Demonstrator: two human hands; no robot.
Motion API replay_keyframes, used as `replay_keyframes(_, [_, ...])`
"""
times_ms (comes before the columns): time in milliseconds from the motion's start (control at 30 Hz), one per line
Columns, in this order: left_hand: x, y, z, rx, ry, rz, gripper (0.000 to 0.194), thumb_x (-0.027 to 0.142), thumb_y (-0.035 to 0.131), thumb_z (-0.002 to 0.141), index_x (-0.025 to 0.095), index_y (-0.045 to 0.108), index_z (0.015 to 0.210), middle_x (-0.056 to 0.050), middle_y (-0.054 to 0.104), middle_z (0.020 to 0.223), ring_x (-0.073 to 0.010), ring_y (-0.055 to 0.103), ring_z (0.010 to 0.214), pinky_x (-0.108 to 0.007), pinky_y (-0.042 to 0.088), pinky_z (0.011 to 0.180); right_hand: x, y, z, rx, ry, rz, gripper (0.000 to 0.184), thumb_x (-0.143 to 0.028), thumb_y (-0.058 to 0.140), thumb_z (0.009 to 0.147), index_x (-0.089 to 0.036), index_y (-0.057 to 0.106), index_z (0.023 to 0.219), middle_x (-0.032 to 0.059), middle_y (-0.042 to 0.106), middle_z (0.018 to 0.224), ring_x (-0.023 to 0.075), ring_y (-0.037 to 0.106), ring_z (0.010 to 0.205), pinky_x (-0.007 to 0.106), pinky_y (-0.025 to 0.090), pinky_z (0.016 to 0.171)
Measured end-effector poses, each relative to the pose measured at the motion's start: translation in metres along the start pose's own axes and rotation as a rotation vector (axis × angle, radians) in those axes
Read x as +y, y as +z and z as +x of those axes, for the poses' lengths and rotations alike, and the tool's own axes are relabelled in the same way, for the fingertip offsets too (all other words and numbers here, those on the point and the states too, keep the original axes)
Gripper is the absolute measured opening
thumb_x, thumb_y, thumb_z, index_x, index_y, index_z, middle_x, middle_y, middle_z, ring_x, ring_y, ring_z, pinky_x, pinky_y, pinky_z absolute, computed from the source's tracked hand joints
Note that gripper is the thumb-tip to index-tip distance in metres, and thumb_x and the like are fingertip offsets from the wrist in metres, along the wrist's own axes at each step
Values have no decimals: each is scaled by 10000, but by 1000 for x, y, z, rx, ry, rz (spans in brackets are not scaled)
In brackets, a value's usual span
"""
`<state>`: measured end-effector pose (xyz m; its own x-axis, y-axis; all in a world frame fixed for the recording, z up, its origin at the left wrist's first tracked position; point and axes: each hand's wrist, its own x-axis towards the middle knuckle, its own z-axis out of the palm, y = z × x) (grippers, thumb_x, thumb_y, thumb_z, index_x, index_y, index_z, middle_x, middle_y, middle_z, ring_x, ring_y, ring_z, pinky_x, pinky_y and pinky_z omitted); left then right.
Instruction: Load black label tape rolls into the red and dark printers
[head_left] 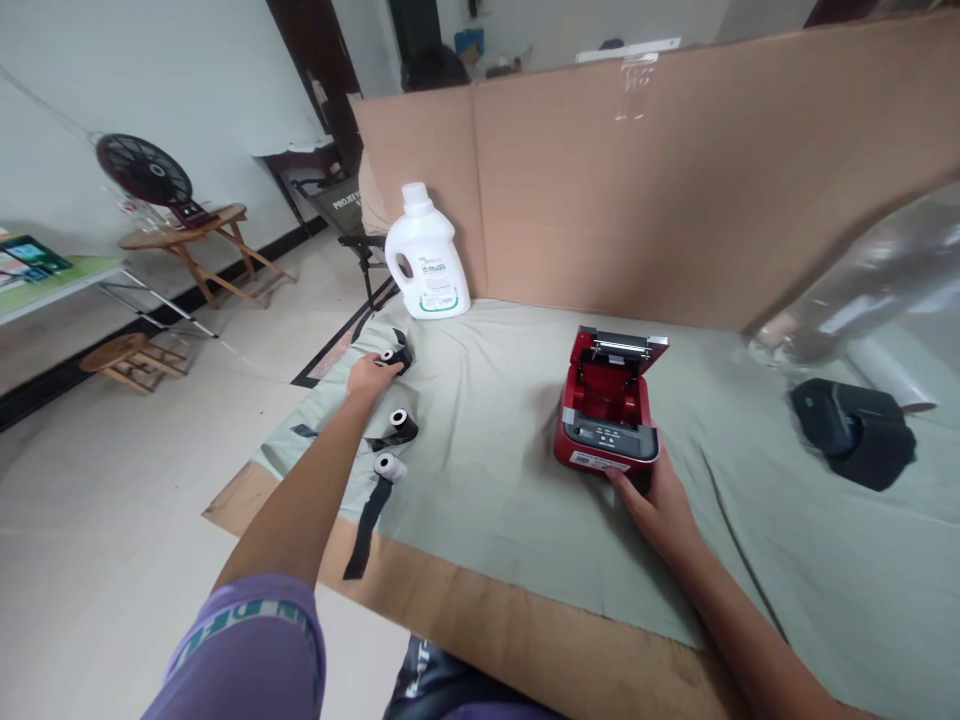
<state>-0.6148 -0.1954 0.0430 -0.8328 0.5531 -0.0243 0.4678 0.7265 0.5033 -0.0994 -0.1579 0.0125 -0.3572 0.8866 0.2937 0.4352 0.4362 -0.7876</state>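
My left hand (369, 374) reaches to the far left of the cloth, its fingers closed on a small paper roll (401, 357) with a dark outer wrap. Nearer me are a second dark-wrapped roll (405, 428) and a white roll (393, 470) with a black strip trailing from it. To the right, a red and black receipt printer (604, 440) stands with its lid (619, 345) raised, and its red bay shows no roll. My right hand (660, 505) grips the printer's front right corner, thumb at the front face and fingers partly hidden along the side.
A white detergent jug (429, 255) stands at the back left, before an upright cardboard sheet (615, 190). At the right lie a black strapped object (853, 430) and clear plastic wrapping (862, 285). The table's bare wooden edge (480, 600) runs along the front.
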Motion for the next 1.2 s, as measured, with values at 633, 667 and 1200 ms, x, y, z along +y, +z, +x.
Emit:
replay_keyframes(633, [17, -45, -135, -253, 445, 149, 349, 449, 568, 854, 287, 746, 1107, -61, 751, 970, -265, 678, 890, -320, 475, 777, 1, -1, -3, 99, -7, 3, 1000, -514, 742, 801, -210, 220, 1599, 195, 496, 1472, 355, 570, 1242, 507, 527, 944])
replay_keyframes(667, [23, -48, -138, -248, 493, 55, 389, 432, 578, 856, 285, 732, 1182, -53, 751, 989, -248, 673, 875, -323, 484, 805, -3, -4, -2, 150, -37, -12, 1057, -511, 763, 777, -208, 184, 1608, 210, 446, 1510, 362, 559, 1254, 504, 537, 922])
replay_keyframes(1200, [130, -2, -300, -609, 787, -773, 573, 260, 670, 810, 264, 644, 1382, -47, 724, 1078, -186, 658, 944, -331, 522, 941, -137, -62, 16, -396, -291, 60, 278, -283, 619, 897, -222, 696, 1157, 43, 744, 1044, 182, 649, 854, 296, 495, 727])
